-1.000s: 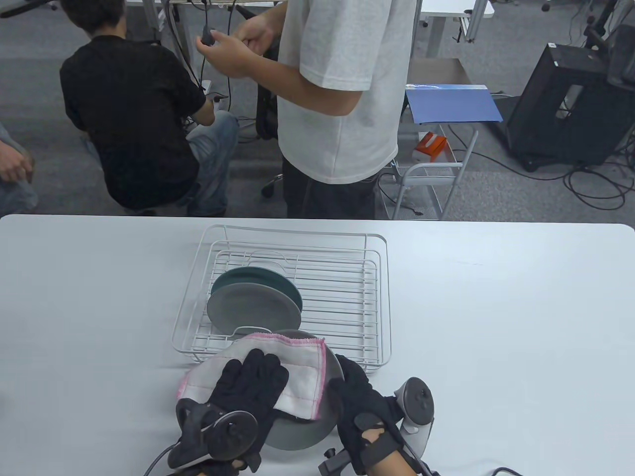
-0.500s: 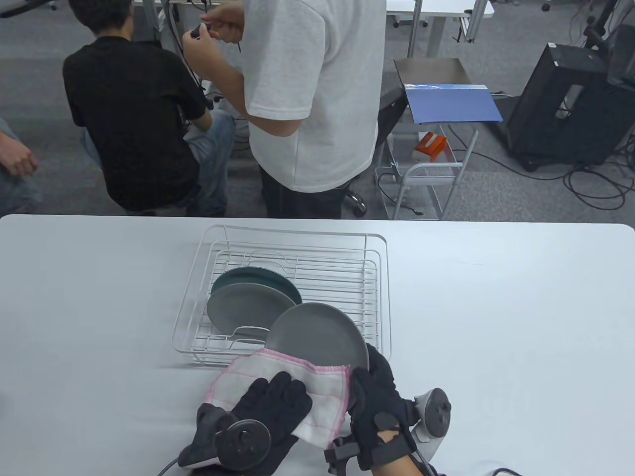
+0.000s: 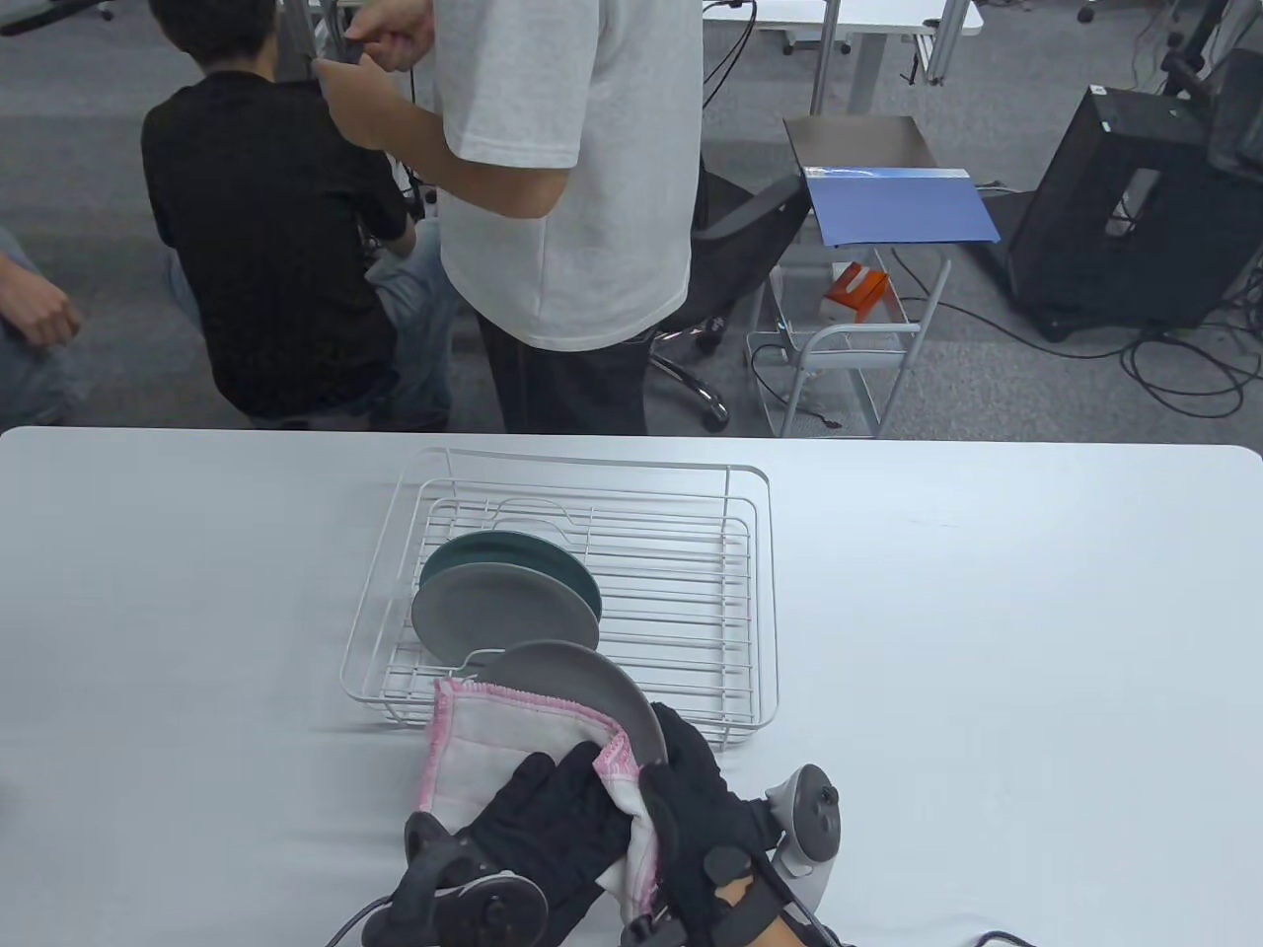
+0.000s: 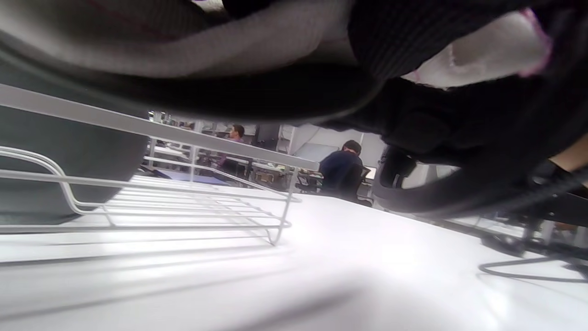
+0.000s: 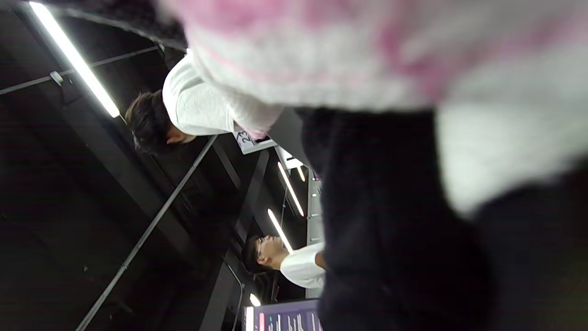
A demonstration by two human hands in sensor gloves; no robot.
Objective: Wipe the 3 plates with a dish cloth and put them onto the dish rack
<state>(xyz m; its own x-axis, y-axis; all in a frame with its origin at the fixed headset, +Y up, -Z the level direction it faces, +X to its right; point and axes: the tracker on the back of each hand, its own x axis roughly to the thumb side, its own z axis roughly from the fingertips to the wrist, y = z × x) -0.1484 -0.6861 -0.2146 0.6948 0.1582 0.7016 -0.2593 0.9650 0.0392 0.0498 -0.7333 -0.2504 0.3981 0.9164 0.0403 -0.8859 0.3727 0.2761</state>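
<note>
Both wrist views are mostly blocked: the right one by blurred cloth and black glove, the left one by the underside of a plate and glove, with only a low stretch of rack wire and table showing. In the table view, the near half of the round grey plate point(image 3: 572, 681) is hidden behind the white dish cloth with pink stitched edges point(image 3: 493, 735) and the two hands, and the wrists are cut off by the bottom edge.

The left hand point(image 3: 543, 824), in a black sensor glove, lies on the cloth with fingers laid over it, pressing it against the plate's face; whether the fingers curl round the cloth cannot be made out. The right hand point(image 3: 696, 804), also gloved in black, grips the plate's right rim, fingers wrapped behind the edge. The plate is held tilted, above the table just at the near edge of the white wire dish rack point(image 3: 760, 592).

Inside the rack, at its left side, two plates lean together: a dark teal plate point(image 3: 562, 562) behind, a grey plate point(image 3: 498, 612) in front, overlapping it. The rack sits on the white table point(image 3: 987, 641).
</note>
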